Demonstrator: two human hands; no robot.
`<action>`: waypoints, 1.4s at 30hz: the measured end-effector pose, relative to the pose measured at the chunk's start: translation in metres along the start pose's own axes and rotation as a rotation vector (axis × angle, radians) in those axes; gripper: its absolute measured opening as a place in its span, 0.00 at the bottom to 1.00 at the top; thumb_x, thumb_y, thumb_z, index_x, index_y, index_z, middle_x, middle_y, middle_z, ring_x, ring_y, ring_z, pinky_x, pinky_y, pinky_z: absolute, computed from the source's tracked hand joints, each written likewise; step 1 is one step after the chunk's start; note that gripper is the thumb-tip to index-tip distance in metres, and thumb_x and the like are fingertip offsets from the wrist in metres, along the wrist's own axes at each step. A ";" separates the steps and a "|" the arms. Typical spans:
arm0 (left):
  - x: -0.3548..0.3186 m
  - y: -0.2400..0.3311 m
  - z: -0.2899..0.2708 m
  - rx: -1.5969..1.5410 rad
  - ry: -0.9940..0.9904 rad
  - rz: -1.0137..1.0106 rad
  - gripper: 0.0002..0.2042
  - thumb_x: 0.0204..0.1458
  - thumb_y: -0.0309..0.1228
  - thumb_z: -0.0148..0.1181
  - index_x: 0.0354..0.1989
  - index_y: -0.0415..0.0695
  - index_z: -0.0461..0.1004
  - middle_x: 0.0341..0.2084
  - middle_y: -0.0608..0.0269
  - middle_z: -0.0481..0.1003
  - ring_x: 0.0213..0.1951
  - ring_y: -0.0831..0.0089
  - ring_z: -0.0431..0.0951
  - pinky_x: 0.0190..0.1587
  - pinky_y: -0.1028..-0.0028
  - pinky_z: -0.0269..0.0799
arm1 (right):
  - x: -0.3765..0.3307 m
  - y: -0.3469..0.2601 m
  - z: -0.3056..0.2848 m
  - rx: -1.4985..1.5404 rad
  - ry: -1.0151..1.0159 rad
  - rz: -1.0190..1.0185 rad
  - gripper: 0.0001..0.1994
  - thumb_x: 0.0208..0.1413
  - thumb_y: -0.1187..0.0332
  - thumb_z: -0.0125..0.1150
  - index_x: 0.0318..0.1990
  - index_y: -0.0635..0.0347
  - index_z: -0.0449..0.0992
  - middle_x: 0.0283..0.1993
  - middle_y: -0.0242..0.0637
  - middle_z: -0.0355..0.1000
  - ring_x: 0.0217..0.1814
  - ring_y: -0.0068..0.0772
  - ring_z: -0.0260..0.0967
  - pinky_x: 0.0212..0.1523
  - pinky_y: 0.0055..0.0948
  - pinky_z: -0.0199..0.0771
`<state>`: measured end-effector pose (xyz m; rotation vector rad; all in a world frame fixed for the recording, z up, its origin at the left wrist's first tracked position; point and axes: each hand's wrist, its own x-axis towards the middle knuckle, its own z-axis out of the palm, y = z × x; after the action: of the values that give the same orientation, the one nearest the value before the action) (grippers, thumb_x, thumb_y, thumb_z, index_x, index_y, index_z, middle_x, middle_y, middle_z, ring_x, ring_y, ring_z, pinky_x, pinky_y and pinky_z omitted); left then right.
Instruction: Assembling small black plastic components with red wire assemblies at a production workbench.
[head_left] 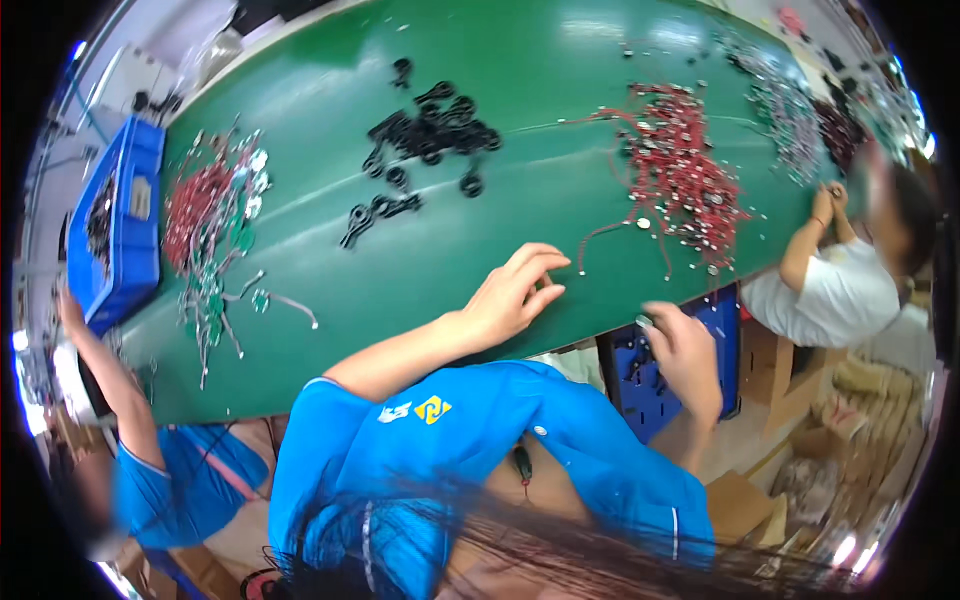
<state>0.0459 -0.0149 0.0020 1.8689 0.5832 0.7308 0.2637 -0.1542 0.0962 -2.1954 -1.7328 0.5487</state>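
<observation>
My left hand (512, 295) hovers over the green table near its front edge, fingers bent and thumb apart, with nothing visible in it. To its right, my right hand (685, 352) is closed past the table edge, above a blue bin (725, 345) with small dark parts inside. A small pale spot shows at its fingertips; what it is I cannot make out. Nearest on the tabletop is a heap of red wires with small silvery ends (680, 165). Farther back, black plastic parts with round ends (430, 130) lie in a loose pile.
Red and grey wires with green discs (210, 240) are strewn at the left, beside a blue crate (135, 230). Pale wires (785, 115) lie far right. Co-workers sit at both sides: one in blue (190, 480), another in white (830, 290). Cardboard boxes (740, 505) stand lower right.
</observation>
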 end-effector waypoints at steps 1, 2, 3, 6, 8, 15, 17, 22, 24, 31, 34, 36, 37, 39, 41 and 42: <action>0.002 0.001 -0.008 0.094 0.019 0.023 0.15 0.52 0.21 0.56 0.49 0.42 0.68 0.45 0.59 0.69 0.33 0.69 0.75 0.35 0.73 0.72 | -0.010 0.007 -0.009 -0.032 -0.057 0.157 0.12 0.48 0.72 0.59 0.43 0.60 0.75 0.37 0.35 0.77 0.33 0.41 0.73 0.38 0.33 0.69; 0.004 0.000 -0.017 0.095 0.028 0.003 0.15 0.52 0.21 0.56 0.49 0.42 0.68 0.45 0.59 0.69 0.33 0.69 0.75 0.35 0.73 0.72 | -0.014 0.011 -0.019 -0.082 -0.150 0.384 0.14 0.48 0.73 0.60 0.44 0.60 0.73 0.38 0.38 0.76 0.35 0.42 0.72 0.39 0.35 0.69; 0.004 -0.002 -0.029 0.178 0.089 -0.019 0.15 0.51 0.21 0.56 0.48 0.42 0.69 0.45 0.58 0.69 0.33 0.67 0.74 0.36 0.72 0.72 | -0.021 0.033 -0.013 -0.223 -0.025 0.242 0.15 0.48 0.72 0.60 0.46 0.60 0.73 0.39 0.39 0.75 0.37 0.43 0.71 0.40 0.35 0.69; 0.001 -0.017 -0.057 0.391 0.297 -0.040 0.12 0.49 0.20 0.56 0.44 0.41 0.71 0.44 0.58 0.69 0.36 0.64 0.72 0.39 0.69 0.70 | -0.010 0.043 -0.004 -0.325 0.257 0.085 0.18 0.49 0.72 0.61 0.49 0.59 0.70 0.43 0.39 0.72 0.43 0.44 0.69 0.44 0.35 0.68; 0.003 -0.028 -0.067 0.481 0.337 0.021 0.14 0.48 0.19 0.56 0.44 0.42 0.72 0.45 0.59 0.70 0.38 0.63 0.72 0.40 0.69 0.70 | 0.007 0.032 0.000 -0.260 0.266 0.038 0.18 0.49 0.71 0.60 0.49 0.59 0.71 0.43 0.38 0.72 0.43 0.43 0.69 0.45 0.34 0.67; 0.035 -0.043 -0.085 1.106 0.178 0.207 0.21 0.42 0.22 0.54 0.48 0.48 0.74 0.58 0.59 0.64 0.48 0.60 0.69 0.47 0.67 0.69 | 0.072 0.006 0.035 -0.100 0.264 -0.159 0.13 0.50 0.67 0.60 0.45 0.54 0.74 0.41 0.29 0.74 0.41 0.31 0.71 0.42 0.27 0.68; 0.040 -0.049 -0.091 1.070 0.142 0.228 0.21 0.42 0.23 0.54 0.49 0.48 0.74 0.60 0.59 0.62 0.49 0.59 0.68 0.48 0.67 0.69 | 0.083 0.007 0.039 -0.097 0.296 -0.138 0.12 0.51 0.67 0.61 0.44 0.54 0.75 0.40 0.27 0.74 0.40 0.30 0.72 0.42 0.27 0.69; 0.050 -0.057 -0.097 0.997 0.097 0.065 0.18 0.44 0.22 0.53 0.46 0.47 0.74 0.54 0.57 0.65 0.47 0.59 0.69 0.46 0.68 0.69 | 0.098 0.027 0.052 -0.091 0.423 -0.070 0.09 0.51 0.68 0.61 0.40 0.53 0.77 0.38 0.25 0.75 0.38 0.29 0.72 0.37 0.27 0.70; 0.054 -0.053 -0.096 0.969 0.125 -0.019 0.16 0.45 0.22 0.53 0.44 0.47 0.75 0.51 0.56 0.66 0.47 0.58 0.69 0.46 0.68 0.69 | 0.100 0.032 0.053 -0.076 0.433 -0.006 0.08 0.50 0.68 0.61 0.39 0.53 0.77 0.38 0.25 0.75 0.38 0.28 0.72 0.36 0.27 0.70; 0.049 -0.035 -0.086 1.061 0.105 -0.080 0.13 0.46 0.22 0.53 0.42 0.44 0.74 0.48 0.57 0.67 0.47 0.59 0.68 0.45 0.68 0.69 | 0.104 0.044 0.057 0.058 0.528 0.215 0.07 0.51 0.69 0.60 0.38 0.50 0.78 0.37 0.25 0.75 0.35 0.30 0.71 0.34 0.28 0.70; 0.044 -0.031 -0.084 1.128 0.069 -0.055 0.13 0.46 0.23 0.53 0.42 0.43 0.73 0.49 0.58 0.67 0.47 0.59 0.68 0.46 0.68 0.68 | 0.106 0.051 0.066 -0.073 0.537 0.122 0.07 0.51 0.68 0.59 0.38 0.49 0.78 0.35 0.26 0.73 0.34 0.31 0.70 0.34 0.29 0.70; 0.045 -0.019 -0.080 1.176 0.045 0.016 0.13 0.46 0.23 0.53 0.43 0.43 0.72 0.49 0.58 0.67 0.47 0.59 0.68 0.47 0.68 0.67 | 0.106 0.053 0.069 -0.077 0.531 0.127 0.07 0.51 0.68 0.59 0.38 0.49 0.78 0.34 0.26 0.72 0.34 0.31 0.69 0.34 0.30 0.70; 0.045 -0.010 -0.079 1.225 0.024 0.083 0.14 0.46 0.23 0.53 0.43 0.43 0.71 0.49 0.58 0.67 0.47 0.59 0.68 0.48 0.68 0.67 | 0.107 0.053 0.071 -0.082 0.521 0.126 0.07 0.51 0.68 0.59 0.39 0.48 0.78 0.34 0.27 0.71 0.33 0.32 0.69 0.34 0.30 0.70; 0.044 0.003 -0.077 1.323 -0.019 0.217 0.14 0.47 0.24 0.53 0.44 0.42 0.70 0.49 0.59 0.67 0.47 0.60 0.68 0.49 0.68 0.66 | 0.108 0.053 0.074 -0.088 0.505 0.121 0.07 0.52 0.68 0.59 0.39 0.48 0.78 0.33 0.28 0.69 0.33 0.32 0.69 0.34 0.31 0.70; 0.038 -0.002 -0.078 1.288 -0.044 0.216 0.14 0.47 0.24 0.53 0.45 0.42 0.70 0.48 0.59 0.68 0.47 0.60 0.68 0.49 0.68 0.65 | 0.105 0.052 0.076 -0.044 0.467 0.110 0.07 0.52 0.69 0.59 0.39 0.48 0.78 0.33 0.28 0.68 0.33 0.32 0.68 0.34 0.31 0.70; 0.036 -0.007 -0.079 1.248 -0.068 0.224 0.15 0.47 0.25 0.53 0.45 0.42 0.69 0.48 0.59 0.68 0.47 0.60 0.68 0.50 0.68 0.65 | 0.103 0.053 0.076 -0.005 0.436 0.102 0.07 0.51 0.70 0.59 0.39 0.49 0.78 0.33 0.28 0.68 0.33 0.32 0.68 0.34 0.31 0.70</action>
<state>0.0148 0.0623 0.0281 3.1275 0.9015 0.4308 0.2956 -0.0670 -0.0068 -2.2076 -1.3998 0.0731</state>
